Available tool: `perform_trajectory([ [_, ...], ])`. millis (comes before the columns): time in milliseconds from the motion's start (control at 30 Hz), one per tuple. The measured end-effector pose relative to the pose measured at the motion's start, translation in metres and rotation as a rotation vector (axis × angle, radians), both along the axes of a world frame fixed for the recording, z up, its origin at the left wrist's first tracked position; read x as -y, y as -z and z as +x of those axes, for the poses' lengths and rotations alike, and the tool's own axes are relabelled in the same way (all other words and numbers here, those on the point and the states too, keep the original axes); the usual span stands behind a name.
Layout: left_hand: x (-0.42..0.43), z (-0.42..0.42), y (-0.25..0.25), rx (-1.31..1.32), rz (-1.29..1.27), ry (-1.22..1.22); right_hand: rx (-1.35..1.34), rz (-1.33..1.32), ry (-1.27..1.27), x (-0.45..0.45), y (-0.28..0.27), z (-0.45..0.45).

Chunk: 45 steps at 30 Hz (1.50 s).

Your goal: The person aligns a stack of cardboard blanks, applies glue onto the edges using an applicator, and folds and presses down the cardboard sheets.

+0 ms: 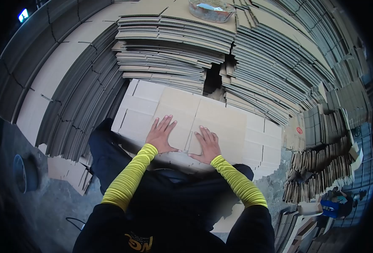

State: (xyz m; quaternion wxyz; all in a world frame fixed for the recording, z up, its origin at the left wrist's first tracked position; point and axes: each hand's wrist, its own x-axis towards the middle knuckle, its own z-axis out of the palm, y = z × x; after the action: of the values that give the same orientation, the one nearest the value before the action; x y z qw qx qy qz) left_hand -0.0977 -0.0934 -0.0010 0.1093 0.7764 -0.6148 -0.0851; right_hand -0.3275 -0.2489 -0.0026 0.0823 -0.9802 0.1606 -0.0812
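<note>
A tan cardboard sheet (224, 122) with a seam down its middle lies on top of paler flat cardboard (262, 135) in front of my body. My left hand (163, 135) rests flat on the sheet, left of the seam, fingers spread. To the right of the seam, my right hand (206, 144) is pressed flat too, its fingers apart. Both thumbs point inward near the sheet's front edge. Neither hand grips anything. What lies under the near edge is partly hidden by my hands and legs.
Tall stacks of flattened cardboard stand at the left (75, 92), behind (174, 46) and at the right (317, 173). A round clear container (211, 10) sits on the back stack. A dark bucket (25, 173) stands on the floor. Another person (336, 206) is at the far right.
</note>
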Motion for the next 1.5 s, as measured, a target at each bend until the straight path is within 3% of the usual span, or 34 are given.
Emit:
perform_trajectory([
  [433,-0.004,0.000,0.004,-0.047,0.018,0.011,0.001,0.018,0.031,-0.004,0.011,-0.005],
  [700,-0.005,-0.003,0.026,0.062,-0.252,0.010,0.039,-0.067,0.035,-0.005,0.022,-0.003],
  [900,0.002,-0.003,0.032,0.128,-0.293,0.015,0.048,-0.072,0.038,-0.002,0.025,-0.002],
  [1500,0.002,-0.001,0.037,0.149,-0.188,-0.018,0.026,-0.065,0.077,0.001,0.026,0.000],
])
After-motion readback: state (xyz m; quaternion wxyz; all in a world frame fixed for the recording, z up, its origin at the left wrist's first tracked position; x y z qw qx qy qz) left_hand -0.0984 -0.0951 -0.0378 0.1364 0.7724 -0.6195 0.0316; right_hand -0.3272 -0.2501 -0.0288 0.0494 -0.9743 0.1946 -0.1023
